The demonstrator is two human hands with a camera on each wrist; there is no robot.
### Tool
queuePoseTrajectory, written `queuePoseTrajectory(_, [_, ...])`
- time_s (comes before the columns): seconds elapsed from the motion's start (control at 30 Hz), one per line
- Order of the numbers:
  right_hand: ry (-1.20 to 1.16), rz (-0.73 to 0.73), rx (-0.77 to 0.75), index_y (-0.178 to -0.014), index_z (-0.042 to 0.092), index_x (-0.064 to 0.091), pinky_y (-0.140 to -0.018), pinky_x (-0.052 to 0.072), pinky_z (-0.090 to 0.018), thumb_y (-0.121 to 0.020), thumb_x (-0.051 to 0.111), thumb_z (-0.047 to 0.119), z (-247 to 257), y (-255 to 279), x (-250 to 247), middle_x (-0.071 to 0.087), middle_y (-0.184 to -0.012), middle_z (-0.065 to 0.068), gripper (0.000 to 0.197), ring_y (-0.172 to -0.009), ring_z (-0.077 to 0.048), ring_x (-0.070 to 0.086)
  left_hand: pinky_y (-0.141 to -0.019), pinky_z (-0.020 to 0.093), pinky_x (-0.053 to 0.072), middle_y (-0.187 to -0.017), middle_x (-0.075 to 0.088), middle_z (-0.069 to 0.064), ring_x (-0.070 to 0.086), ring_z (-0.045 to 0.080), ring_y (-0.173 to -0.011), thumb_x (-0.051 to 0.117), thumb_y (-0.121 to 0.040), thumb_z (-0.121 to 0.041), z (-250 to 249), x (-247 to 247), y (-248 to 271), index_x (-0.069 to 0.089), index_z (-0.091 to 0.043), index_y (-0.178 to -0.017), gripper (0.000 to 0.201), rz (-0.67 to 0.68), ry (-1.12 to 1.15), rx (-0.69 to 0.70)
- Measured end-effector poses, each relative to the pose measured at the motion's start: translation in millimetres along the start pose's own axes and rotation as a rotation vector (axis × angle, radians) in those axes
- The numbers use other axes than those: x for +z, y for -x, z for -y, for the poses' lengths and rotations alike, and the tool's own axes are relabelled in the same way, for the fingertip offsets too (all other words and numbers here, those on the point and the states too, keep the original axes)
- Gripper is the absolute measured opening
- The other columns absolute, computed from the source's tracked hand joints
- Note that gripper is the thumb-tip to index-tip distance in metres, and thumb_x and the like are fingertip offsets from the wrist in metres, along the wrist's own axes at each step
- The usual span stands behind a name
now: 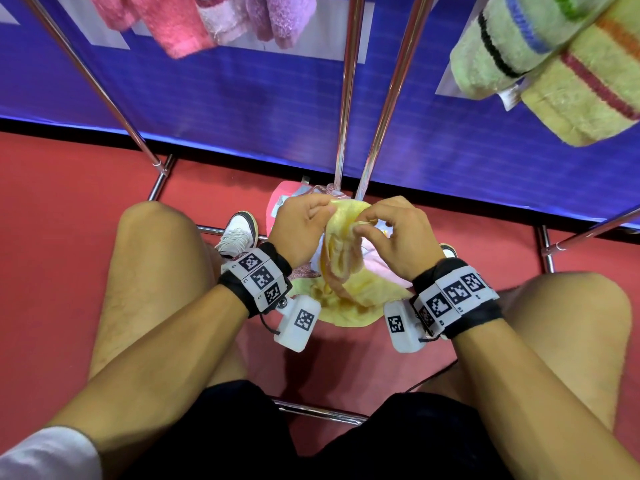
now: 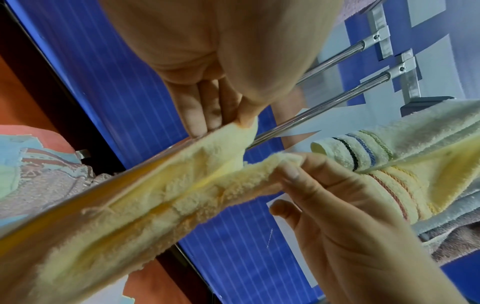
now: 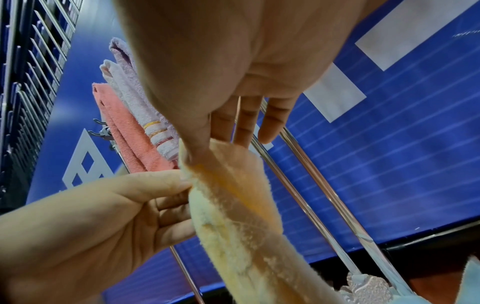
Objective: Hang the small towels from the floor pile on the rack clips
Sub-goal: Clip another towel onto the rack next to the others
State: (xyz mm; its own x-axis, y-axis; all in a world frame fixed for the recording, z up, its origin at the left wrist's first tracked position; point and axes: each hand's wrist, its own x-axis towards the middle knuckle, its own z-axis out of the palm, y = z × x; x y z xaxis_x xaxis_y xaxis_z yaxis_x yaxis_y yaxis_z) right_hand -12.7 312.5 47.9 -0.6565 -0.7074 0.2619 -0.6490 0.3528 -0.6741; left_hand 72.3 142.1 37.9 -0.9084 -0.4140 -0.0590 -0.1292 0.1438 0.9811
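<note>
A small yellow towel hangs bunched between my two hands above the floor pile of pink and pale blue towels. My left hand pinches the towel's upper edge on the left; my right hand pinches the edge close beside it. In the left wrist view the left hand and the right hand each grip a fold of the yellow towel. The right wrist view shows the right hand and left hand holding the yellow towel near one end.
Chrome rack poles rise just behind the pile, with base bars on the red floor. Pink and lilac towels hang top left; striped pale green and yellow towels hang top right. A metal clip shows beside them. My bare knees flank the hands.
</note>
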Motion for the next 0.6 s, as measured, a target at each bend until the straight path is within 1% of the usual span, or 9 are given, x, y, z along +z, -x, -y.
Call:
queuePoseTrajectory(0.03, [-0.009, 0.03, 0.0, -0.083, 0.018, 0.07, -0.077, 0.036, -0.017, -0.09, 0.07, 0.022, 2.0, 0.6, 0.1, 0.069, -0.083, 0.004, 0.009, -0.086, -0.013, 0.052, -0.08, 0.058, 0.055, -0.084, 0.073, 0.021, 0.068, 0.035, -0.077, 0.057, -0.09, -0.03, 3.8, -2.3, -3.0, 0.073, -0.022, -0.094, 0.018, -0.036, -0.018, 0.01])
queuePoseTrajectory(0.13, [-0.017, 0.07, -0.012, -0.087, 0.017, 0.069, -0.078, 0.034, -0.009, -0.094, 0.065, 0.022, 6.0, 1.5, 0.9, 0.069, -0.083, 0.004, 0.009, -0.083, -0.012, 0.051, -0.075, 0.058, 0.054, -0.08, 0.073, 0.014, 0.063, 0.025, -0.072, 0.056, -0.087, -0.037, 8.4, -7.9, -10.1, 0.073, -0.015, -0.101, 0.031, -0.114, -0.033, 0.032])
queuePoseTrajectory(0.2, [-0.009, 0.068, -0.025, -0.089, 0.017, 0.069, -0.078, 0.034, -0.009, -0.095, 0.062, 0.019, 7.4, 1.5, 1.7, 0.07, -0.083, 0.007, 0.01, -0.08, -0.012, 0.05, -0.081, 0.056, 0.054, -0.089, 0.074, 0.01, 0.067, 0.023, -0.081, 0.058, -0.089, -0.03, 4.1, -8.2, -10.2, 0.074, -0.01, -0.103, 0.029, -0.09, -0.02, 0.037])
queuePoseTrajectory(0.27, [-0.002, 0.043, -0.037, -0.091, 0.017, 0.071, -0.077, 0.034, -0.008, -0.095, 0.061, 0.016, 7.5, 1.5, 2.6, 0.069, -0.084, 0.013, 0.01, -0.077, -0.009, 0.048, -0.088, 0.055, 0.054, -0.097, 0.074, 0.009, 0.068, 0.021, -0.089, 0.059, -0.09, -0.021, 0.2, -3.7, -5.2, 0.075, -0.013, -0.106, 0.023, 0.0, 0.009, 0.057])
queuePoseTrajectory(0.33, [-0.009, 0.007, -0.029, -0.093, 0.018, 0.073, -0.076, 0.038, -0.016, -0.093, 0.064, 0.015, 6.8, 1.9, 3.5, 0.063, -0.082, 0.022, 0.009, -0.076, -0.01, 0.049, -0.093, 0.053, 0.053, -0.101, 0.075, 0.008, 0.069, 0.023, -0.095, 0.06, -0.091, -0.016, -1.1, 2.6, 1.3, 0.074, -0.019, -0.106, 0.021, 0.097, 0.042, 0.064])
queuePoseTrajectory(0.37, [-0.026, -0.004, -0.006, -0.094, 0.019, 0.073, -0.077, 0.043, -0.022, -0.092, 0.066, 0.017, 6.0, 2.2, 4.0, 0.061, -0.081, 0.025, 0.007, -0.077, -0.012, 0.052, -0.094, 0.048, 0.054, -0.099, 0.075, 0.003, 0.069, 0.021, -0.096, 0.059, -0.091, -0.013, -0.9, 5.5, 4.3, 0.075, -0.022, -0.105, 0.022, 0.131, 0.066, 0.057])
queuePoseTrajectory(0.43, [-0.085, -0.007, 0.059, -0.092, 0.022, 0.071, -0.077, 0.05, -0.033, -0.089, 0.069, 0.023, 4.5, 1.9, 4.7, 0.066, -0.079, 0.018, 0.003, -0.08, -0.016, 0.059, -0.091, 0.037, 0.056, -0.093, 0.075, -0.006, 0.069, 0.014, -0.092, 0.06, -0.091, -0.007, 0.3, 9.0, 7.0, 0.078, -0.025, -0.101, 0.028, 0.143, 0.115, 0.033])
queuePoseTrajectory(0.47, [-0.115, -0.009, 0.087, -0.09, 0.023, 0.069, -0.077, 0.052, -0.036, -0.088, 0.07, 0.025, 4.1, 1.9, 4.8, 0.068, -0.079, 0.012, 0.003, -0.081, -0.017, 0.062, -0.089, 0.034, 0.057, -0.091, 0.075, -0.006, 0.07, 0.013, -0.09, 0.062, -0.091, -0.003, 1.0, 9.9, 6.5, 0.077, -0.024, -0.1, 0.028, 0.129, 0.136, 0.016])
queuePoseTrajectory(0.6, [-0.157, -0.044, 0.124, -0.084, 0.023, 0.067, -0.075, 0.052, -0.033, -0.087, 0.072, 0.022, 4.1, 1.9, 4.4, 0.068, -0.077, 0.01, 0.006, -0.078, -0.016, 0.063, -0.083, 0.033, 0.059, -0.084, 0.076, -0.006, 0.072, 0.014, -0.085, 0.065, -0.089, 0.002, 1.4, 9.2, 3.6, 0.072, -0.019, -0.099, 0.025, 0.081, 0.164, -0.046])
